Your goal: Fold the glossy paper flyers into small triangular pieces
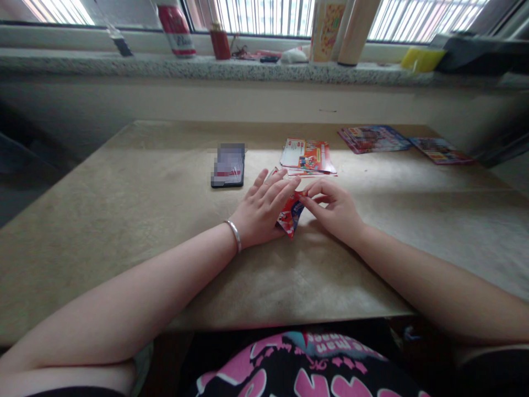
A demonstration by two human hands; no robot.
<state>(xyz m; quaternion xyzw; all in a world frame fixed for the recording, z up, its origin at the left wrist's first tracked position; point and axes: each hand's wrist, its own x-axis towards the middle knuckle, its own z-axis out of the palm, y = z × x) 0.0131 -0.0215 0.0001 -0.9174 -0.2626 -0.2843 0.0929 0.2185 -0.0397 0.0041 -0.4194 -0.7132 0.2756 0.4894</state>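
A red and blue printed paper (291, 216) lies mostly hidden beneath my left hand (266, 207). That hand rests over it with the fingers stretched out and pointing away from me, and a silver bangle is round the wrist. From the other side my right hand (333, 207) pinches the paper's edge between thumb and fingers. One pointed corner of the paper shows between the two hands, turned toward me. Just beyond them sits a small pile of red, orange and white printed cards (316, 157).
A phone (229, 165) lies left of the cards on the table (124, 220). Toward the right back are a stack of colourful printed packets (374, 138) and another packet group (441, 150). The windowsill (256, 70) holds a can (176, 27), a red bottle (220, 43) and other items.
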